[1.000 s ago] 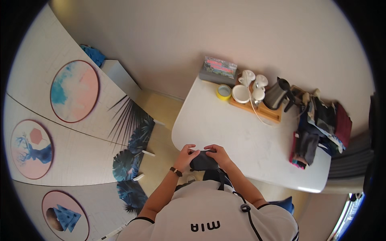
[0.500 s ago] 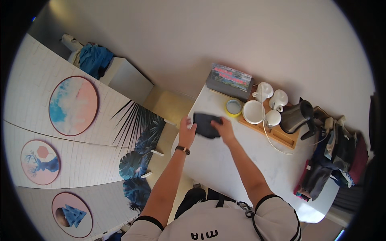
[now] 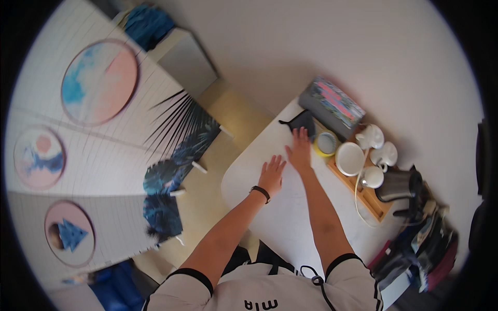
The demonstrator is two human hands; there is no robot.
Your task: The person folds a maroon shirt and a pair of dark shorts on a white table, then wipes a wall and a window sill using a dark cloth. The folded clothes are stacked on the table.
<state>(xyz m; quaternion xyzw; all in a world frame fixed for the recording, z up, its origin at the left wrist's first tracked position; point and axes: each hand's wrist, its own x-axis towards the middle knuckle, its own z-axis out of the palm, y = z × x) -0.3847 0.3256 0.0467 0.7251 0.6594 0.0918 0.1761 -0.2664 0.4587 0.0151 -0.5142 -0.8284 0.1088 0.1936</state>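
Observation:
A small black cloth item, perhaps a pouch (image 3: 302,121), lies on the white table (image 3: 270,140) beside the box, with a thin loop or corner sticking out at its left. My right hand (image 3: 299,151) is open, its fingertips at the near edge of the black cloth; whether they press on it I cannot tell. To the left and nearer, my left hand (image 3: 272,175) is open over the tabletop, fingers stretched out and holding nothing. Just right of my right hand sits a roll of tape (image 3: 325,143) with a yellow rim.
Behind the black cloth stands a grey box (image 3: 332,106) with a printed lid. A wooden tray (image 3: 367,199) carries white cups (image 3: 350,159), with a kettle (image 3: 397,185) at its right end. Folded clothes (image 3: 420,254) are piled at right. A patterned folding screen (image 3: 109,155) stands at left.
The black cloth item has gone from between my hands to the table by the box. Both hands have opened. My view has shifted, moving the table and tray rightward.

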